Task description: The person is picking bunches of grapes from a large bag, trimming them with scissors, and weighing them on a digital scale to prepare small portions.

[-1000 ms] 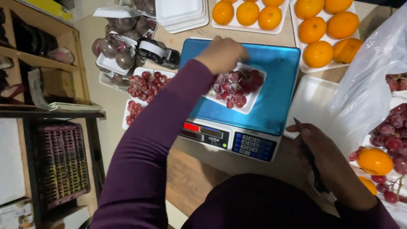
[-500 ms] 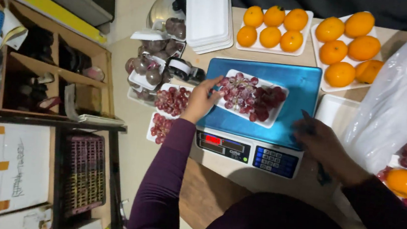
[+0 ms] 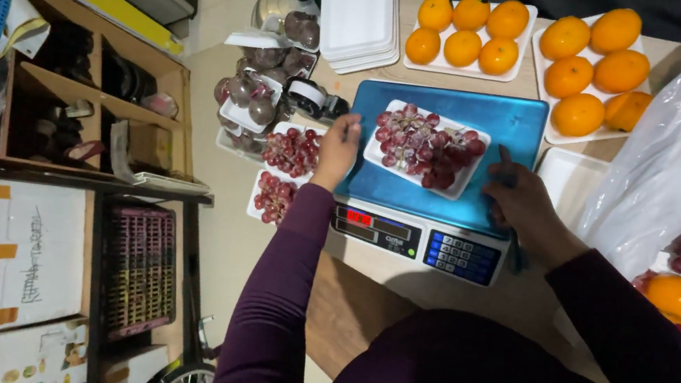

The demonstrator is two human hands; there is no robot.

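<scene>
Between both hands, grape tray [image 3: 425, 149] lies on blue scale [image 3: 522, 121], long axis slanting toward orange trays. Left hand [image 3: 336, 151] loosely curled, off the tray now; right hand [image 3: 522, 202] grips a dark tool.

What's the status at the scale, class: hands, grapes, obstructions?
Left hand at grape tray edge. Right hand on blue scale. Nothing blocking.

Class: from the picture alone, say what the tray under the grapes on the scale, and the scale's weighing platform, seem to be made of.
Tray: probably white foam, matte with a thin raised rim. Platform: likely metal under a blue film or coating; it shows a soft sheen, though painted plastic is possible.
</scene>
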